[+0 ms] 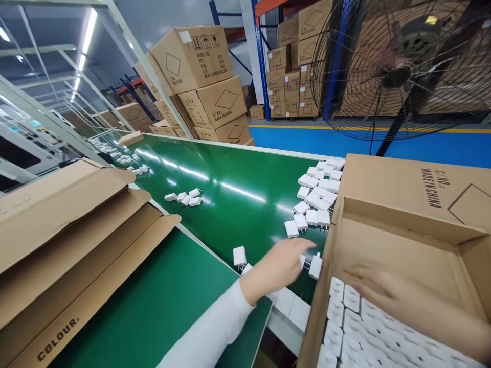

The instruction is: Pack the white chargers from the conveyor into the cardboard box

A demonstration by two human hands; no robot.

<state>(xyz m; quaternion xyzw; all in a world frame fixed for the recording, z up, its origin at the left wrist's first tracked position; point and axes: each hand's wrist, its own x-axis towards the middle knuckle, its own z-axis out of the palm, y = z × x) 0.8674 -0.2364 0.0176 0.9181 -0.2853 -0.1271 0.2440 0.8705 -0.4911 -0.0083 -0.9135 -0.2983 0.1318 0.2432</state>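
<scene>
My left hand (278,267), in a white sleeve, reaches over the green conveyor belt (245,168) with its fingers stretched to the right. Just beyond its fingertips lies a white plug adapter (315,267); another is partly hidden under the fingers, and I cannot tell whether they touch. My right hand (387,289), smeared by motion, is low over the open carton (414,220), its fingers stretched out and apparently holding nothing. Under it stand tight rows of white adapters (345,322). A loose pile of adapters (316,199) lies on the belt against the carton.
A few adapters (184,198) lie farther up the belt, with more at its far end. Folded cardboard cartons (76,220) rest at left beside a green tabletop (153,301). Stacked cartons (215,102) stand behind the belt. A large black fan (397,76) stands at right.
</scene>
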